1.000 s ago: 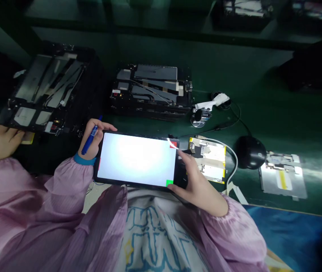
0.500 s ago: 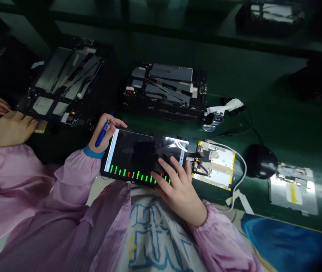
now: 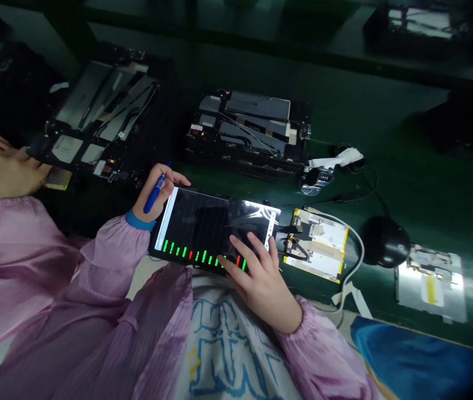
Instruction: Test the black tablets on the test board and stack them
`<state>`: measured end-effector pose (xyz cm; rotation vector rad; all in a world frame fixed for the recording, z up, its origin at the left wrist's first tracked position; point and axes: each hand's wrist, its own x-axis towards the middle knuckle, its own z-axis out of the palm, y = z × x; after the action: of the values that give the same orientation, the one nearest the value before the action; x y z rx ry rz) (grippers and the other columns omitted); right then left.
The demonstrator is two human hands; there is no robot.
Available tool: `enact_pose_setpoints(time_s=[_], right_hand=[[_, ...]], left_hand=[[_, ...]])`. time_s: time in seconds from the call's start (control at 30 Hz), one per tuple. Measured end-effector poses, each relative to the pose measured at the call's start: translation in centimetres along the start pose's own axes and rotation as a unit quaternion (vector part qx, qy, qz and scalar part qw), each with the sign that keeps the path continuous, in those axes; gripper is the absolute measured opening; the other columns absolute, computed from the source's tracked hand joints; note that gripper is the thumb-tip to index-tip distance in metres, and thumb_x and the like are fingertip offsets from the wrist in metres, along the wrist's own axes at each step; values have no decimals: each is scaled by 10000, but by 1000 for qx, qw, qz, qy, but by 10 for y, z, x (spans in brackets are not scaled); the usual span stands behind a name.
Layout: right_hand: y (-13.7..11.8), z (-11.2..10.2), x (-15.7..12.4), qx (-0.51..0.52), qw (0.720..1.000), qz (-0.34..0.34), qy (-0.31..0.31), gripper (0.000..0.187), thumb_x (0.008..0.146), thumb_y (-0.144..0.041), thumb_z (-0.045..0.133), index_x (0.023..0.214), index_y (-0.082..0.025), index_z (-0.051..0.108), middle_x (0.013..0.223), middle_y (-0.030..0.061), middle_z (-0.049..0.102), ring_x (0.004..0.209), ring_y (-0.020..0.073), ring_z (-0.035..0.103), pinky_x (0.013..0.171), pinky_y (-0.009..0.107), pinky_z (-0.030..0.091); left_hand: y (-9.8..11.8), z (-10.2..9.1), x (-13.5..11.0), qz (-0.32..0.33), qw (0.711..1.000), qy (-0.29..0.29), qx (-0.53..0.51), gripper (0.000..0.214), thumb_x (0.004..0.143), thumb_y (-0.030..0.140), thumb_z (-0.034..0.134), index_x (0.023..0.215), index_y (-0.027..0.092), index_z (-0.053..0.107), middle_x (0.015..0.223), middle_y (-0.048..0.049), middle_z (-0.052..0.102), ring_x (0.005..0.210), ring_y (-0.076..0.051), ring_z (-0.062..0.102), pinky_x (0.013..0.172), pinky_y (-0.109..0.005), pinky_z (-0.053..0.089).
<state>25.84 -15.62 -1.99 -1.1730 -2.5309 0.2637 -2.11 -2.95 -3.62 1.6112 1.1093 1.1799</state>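
A tablet-like screen panel (image 3: 203,222) lies near the bench's front edge, lit, with a row of green and red marks along its lower side. At its left end is my left hand (image 3: 153,194), fingers curled round a blue pen (image 3: 154,193) and index finger stretched along the panel's top edge. My right hand (image 3: 261,278) lies over the panel's right part, fingers spread, with nothing held; whether the fingertips touch the glass I cannot tell. Dark flex cables link the panel to a board with white, yellow-edged battery cells (image 3: 330,236) on its right.
Stacks of opened device bodies (image 3: 257,125) (image 3: 107,111) stand behind. A metal-cased cable connector (image 3: 316,179), a black round object (image 3: 385,241) and a silver plate assembly (image 3: 432,283) are at right. Another person's hand (image 3: 11,172) works at far left. A white cable (image 3: 357,244) loops around the battery board.
The view has shifted slightly, so the objects behind sit a little farther right. My right hand has slid slightly left over the screen. My left hand keeps the pen.
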Motion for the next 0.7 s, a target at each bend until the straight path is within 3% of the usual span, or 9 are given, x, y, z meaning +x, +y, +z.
enact_pose_setpoints(time_s=[0.23,0.7], right_hand=[[1,1,1,-12,1000,-6,0,408,880,-188,586,1270,-306,574,1438,101,483,1382,355,326,1061,701,282],[3,0,-1,-1,1000,9,24,225,900,-219,562,1117,-216,620,1407,112,514,1376,355,330,1090,681,252]], left_hand=[[-4,-3,2,-6,1000,-8,-18,375,886,574,526,934,215,428,973,-75,679,868,-233,642,733,-384,481],[-2,-2,4,5,1000,5,11,393,895,577,509,936,195,428,960,-84,689,867,-230,646,737,-377,489]])
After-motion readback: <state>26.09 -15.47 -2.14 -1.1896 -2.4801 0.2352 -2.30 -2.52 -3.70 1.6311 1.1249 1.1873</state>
